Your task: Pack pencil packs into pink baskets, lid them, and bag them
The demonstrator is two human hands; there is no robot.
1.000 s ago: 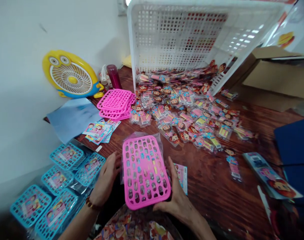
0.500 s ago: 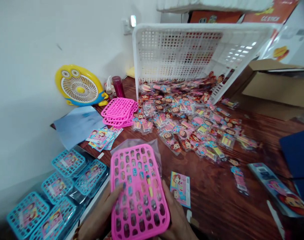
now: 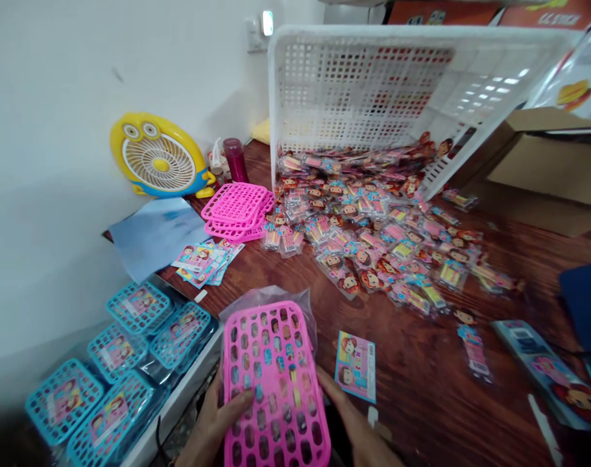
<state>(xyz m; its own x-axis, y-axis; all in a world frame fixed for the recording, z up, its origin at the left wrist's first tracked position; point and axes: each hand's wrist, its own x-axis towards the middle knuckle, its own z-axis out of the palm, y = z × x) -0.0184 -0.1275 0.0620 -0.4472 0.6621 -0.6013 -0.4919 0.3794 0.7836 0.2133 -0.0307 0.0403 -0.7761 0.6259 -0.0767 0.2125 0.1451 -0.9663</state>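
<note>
Low centre, over counter (image 3: 422, 395) edge: pink tray (image 3: 276, 383), tilted toward camera. Left hand (image 3: 217, 425) grips left rim, fingers curled over front. Right hand (image 3: 356, 428) lies along right rim; grip cannot tell, thumb hidden behind tray.

Risk: more tilt, small pieces behind grid likely slide or spill; clear bag (image 3: 268, 297) behind top edge could slip off.

Tray's lower edge, both wrists cut off. Pieces blurred, kind unclear.

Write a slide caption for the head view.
A pink tray held by left hand and right hand; sticker packets litter the wooden table.
</note>
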